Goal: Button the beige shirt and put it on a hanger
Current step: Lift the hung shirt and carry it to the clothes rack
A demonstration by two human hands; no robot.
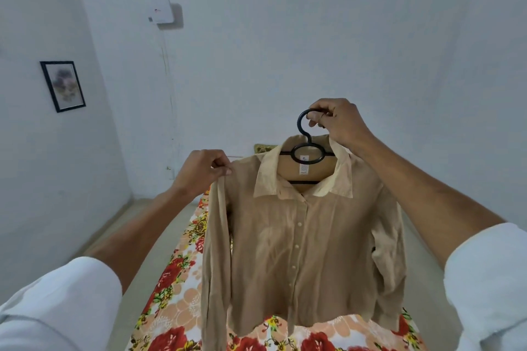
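The beige shirt [302,251] hangs in the air on a black hanger [306,152], buttoned down the front, collar spread open and label showing. My right hand [336,120] is closed around the hanger's hook above the collar. My left hand [204,172] pinches the shirt's left shoulder seam, where the sleeve drops straight down. The other sleeve hangs loose at the right. Most of the hanger's arms are hidden inside the shirt.
Below the shirt lies a bed with a floral sheet [176,288] in red, orange and white. White walls surround it, with a framed picture [62,85] at the left and a white box [161,10] mounted high on the far wall.
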